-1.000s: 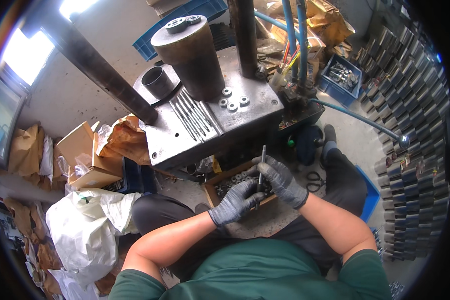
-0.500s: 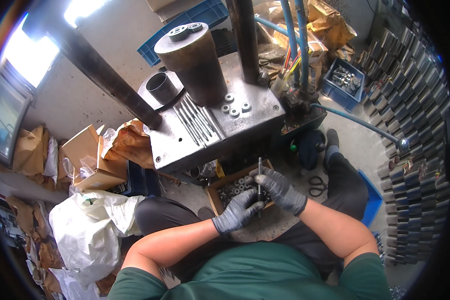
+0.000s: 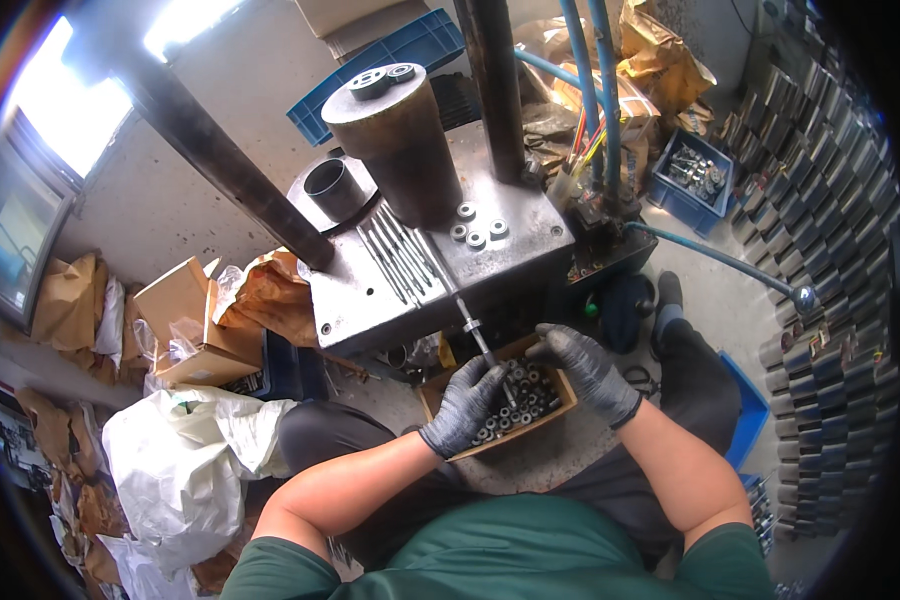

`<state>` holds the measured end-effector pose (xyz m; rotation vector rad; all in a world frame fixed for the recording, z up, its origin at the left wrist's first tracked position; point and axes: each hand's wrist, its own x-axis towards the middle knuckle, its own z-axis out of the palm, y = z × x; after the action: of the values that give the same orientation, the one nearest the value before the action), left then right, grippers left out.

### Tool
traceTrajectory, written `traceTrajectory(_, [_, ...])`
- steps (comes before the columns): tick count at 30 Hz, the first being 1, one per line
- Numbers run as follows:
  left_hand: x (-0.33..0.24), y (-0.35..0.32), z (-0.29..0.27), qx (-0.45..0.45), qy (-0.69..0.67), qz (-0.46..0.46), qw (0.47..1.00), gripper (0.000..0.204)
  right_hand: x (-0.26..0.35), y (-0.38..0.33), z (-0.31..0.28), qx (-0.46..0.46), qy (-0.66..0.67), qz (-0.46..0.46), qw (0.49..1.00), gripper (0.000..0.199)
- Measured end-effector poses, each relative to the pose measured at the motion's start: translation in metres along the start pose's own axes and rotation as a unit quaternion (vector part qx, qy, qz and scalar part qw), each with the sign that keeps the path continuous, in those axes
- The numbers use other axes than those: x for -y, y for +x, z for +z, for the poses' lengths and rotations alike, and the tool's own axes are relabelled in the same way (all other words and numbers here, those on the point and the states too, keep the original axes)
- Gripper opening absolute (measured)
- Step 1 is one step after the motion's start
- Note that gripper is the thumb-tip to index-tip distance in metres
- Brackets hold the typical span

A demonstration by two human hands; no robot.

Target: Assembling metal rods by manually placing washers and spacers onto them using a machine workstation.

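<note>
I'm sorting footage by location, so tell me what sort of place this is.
Probably a metalworking shop: metal rods lie on a heavy metal block, and metal pieces stand stacked at right.

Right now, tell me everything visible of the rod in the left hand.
The rod looks like grey metal, slim and straight, with a ring-like piece partway along. It slants over the open box, its upper part pointing toward the metal table. The gloved left hand grips it lower down; the right hand is apart. Its upper end is hard to make out.
</note>
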<state>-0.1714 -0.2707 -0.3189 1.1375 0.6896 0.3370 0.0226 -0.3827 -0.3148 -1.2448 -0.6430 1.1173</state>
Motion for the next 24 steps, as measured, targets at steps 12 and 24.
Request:
traceTrajectory(12, [-0.027,0.038,-0.030,-0.026,0.003,0.024,0.999,0.029,0.023,-0.002,0.012,0.005,-0.018,0.054,0.998,0.041])
traceTrajectory(24, [-0.046,0.029,-0.041,-0.059,0.124,0.199,0.970,0.018,0.009,0.003,0.003,0.005,-0.168,0.014,0.986,0.042])
